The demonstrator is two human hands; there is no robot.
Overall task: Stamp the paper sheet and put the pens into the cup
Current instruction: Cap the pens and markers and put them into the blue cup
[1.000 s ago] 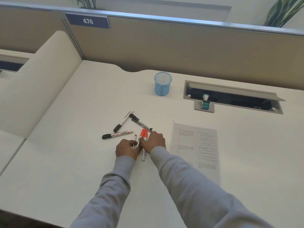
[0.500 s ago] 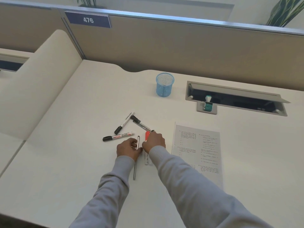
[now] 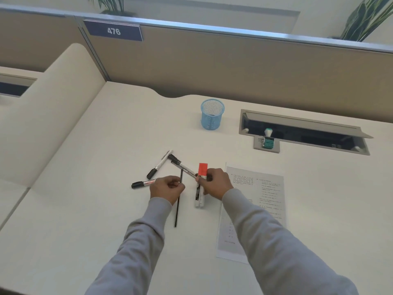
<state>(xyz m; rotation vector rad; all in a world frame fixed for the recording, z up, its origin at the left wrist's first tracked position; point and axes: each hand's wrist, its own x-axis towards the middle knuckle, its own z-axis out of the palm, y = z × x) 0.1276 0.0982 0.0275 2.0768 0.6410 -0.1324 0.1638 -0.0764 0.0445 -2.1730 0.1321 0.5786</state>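
**Both hands on pens beside the sheet**

The left hand (image 3: 167, 187) pinched a thin black pen (image 3: 178, 206). The right hand (image 3: 214, 185) gripped what looked like two markers, one red-capped (image 3: 202, 169). The mesh cup (image 3: 212, 114) stood apart on the counter (image 3: 85, 209); the paper sheet (image 3: 261, 201) lay rightward.

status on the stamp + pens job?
Done: nothing visibly; the blue mesh cup looks empty, and no stamp mark is discernible on the paper sheet. In hand: left hand grips a thin black pen; right hand grips the red-capped marker. Left: three loose markers, stamp untouched.
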